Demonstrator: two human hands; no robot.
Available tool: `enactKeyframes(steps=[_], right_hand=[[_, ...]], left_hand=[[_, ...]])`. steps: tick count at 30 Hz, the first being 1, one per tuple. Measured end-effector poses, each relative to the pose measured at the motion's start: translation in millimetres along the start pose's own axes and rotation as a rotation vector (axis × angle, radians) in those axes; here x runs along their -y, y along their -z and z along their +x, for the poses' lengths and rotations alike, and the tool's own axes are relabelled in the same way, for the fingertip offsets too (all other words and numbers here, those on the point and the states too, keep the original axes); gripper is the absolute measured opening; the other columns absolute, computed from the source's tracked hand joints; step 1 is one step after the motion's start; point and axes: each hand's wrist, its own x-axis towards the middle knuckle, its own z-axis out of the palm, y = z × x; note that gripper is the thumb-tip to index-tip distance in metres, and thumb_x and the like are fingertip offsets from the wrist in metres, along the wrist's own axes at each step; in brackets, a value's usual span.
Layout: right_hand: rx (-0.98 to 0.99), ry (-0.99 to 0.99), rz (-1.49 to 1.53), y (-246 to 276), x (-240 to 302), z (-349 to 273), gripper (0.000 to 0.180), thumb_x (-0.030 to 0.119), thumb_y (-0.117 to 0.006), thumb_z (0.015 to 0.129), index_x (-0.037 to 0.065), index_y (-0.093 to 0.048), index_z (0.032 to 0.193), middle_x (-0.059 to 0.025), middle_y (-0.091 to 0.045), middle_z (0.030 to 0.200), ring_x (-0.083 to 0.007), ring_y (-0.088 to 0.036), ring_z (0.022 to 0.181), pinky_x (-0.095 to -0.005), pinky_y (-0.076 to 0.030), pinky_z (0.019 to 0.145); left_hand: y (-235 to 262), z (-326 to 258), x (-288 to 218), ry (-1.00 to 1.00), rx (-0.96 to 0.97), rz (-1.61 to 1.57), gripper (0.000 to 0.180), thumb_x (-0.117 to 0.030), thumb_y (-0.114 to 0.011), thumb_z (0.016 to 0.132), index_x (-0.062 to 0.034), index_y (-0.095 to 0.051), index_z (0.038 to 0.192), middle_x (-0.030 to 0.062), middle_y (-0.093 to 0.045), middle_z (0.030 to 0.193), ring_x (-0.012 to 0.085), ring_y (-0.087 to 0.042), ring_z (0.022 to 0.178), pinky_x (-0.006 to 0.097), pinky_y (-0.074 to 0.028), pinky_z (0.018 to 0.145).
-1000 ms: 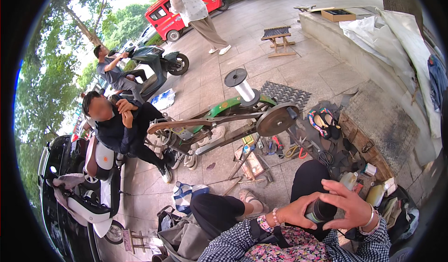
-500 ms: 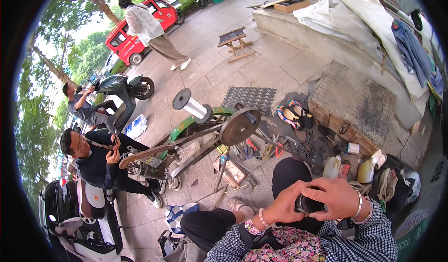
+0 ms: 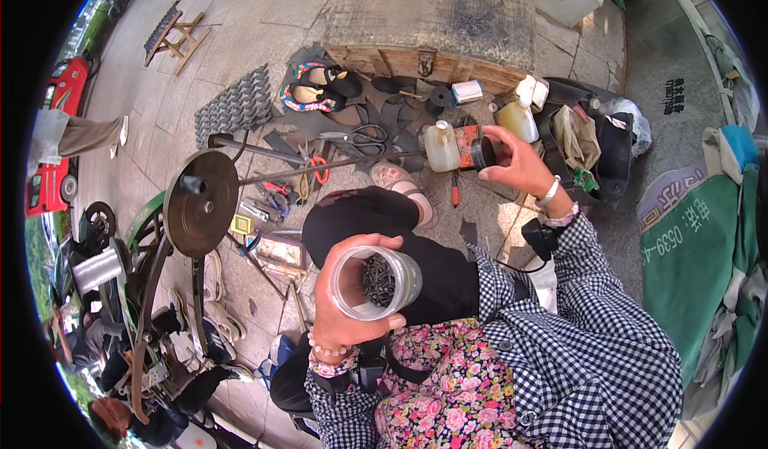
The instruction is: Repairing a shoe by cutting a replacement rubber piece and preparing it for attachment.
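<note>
Wrapped round a clear plastic jar (image 3: 410, 279), my left hand (image 3: 334, 309) keeps it above my lap with its open mouth toward me. Small dark nails or tacks (image 3: 378, 279) lie inside it, their exact kind too small to tell. Out to the right, my right hand (image 3: 522, 163) grips a round black lid (image 3: 483, 153) by its edge, apart from the jar. Just left of the lid stands a translucent bottle (image 3: 442, 147) of yellowish liquid.
A hand-cranked machine with a dark wheel (image 3: 201, 203) and thread spool (image 3: 98, 271) stands left. Scissors (image 3: 360, 139), pliers (image 3: 276, 201) and embroidered shoes (image 3: 312, 97) lie ahead. Behind them is a wooden box (image 3: 432, 17); a black bag (image 3: 616, 145) sits right.
My hands were together on the dark-topped jar; now the lid is off in my right hand, moved right, and the jar is in my left. My view has turned right.
</note>
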Motion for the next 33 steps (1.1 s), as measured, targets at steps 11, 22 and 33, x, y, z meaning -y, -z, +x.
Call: enactKeyframes(steps=[11, 22, 33], right_hand=[[-0.401, 0.291, -0.593, -42, -2, 215, 0.063, 0.025, -0.070, 0.063, 0.005, -0.047, 0.119, -0.0141, -0.048, 0.110, -0.0300, -0.049, 0.099, -0.0363, -0.042, 0.085], [-0.779, 0.228, -0.883, 44, -30, 254, 0.062, 0.050, -0.046, 0.083, 0.004, -0.042, 0.125, -0.0141, -0.036, 0.133, -0.0301, -0.033, 0.122, -0.0416, -0.024, 0.101], [-0.767, 0.177, -0.911, 24, -47, 270, 0.055, 0.040, -0.052, 0.082, -0.001, -0.044, 0.118, -0.0182, -0.040, 0.129, -0.0328, -0.038, 0.118, -0.0413, -0.029, 0.098]], left_hand=[[4, 51, 11, -0.095, -0.224, -0.023, 0.089, -0.019, -0.082, 0.051, -0.0005, -0.034, 0.123, 0.0185, -0.048, 0.114, 0.0290, -0.048, 0.108, 0.038, -0.038, 0.092], [1, 58, 6, -0.056, -0.163, -0.007, 0.089, -0.023, -0.084, 0.052, -0.0025, -0.033, 0.122, 0.0208, -0.047, 0.113, 0.0315, -0.049, 0.107, 0.041, -0.042, 0.089], [-2, 65, 11, -0.041, -0.128, -0.083, 0.085, -0.014, -0.083, 0.054, 0.0012, -0.034, 0.121, 0.0216, -0.047, 0.117, 0.0289, -0.048, 0.110, 0.039, -0.039, 0.092]])
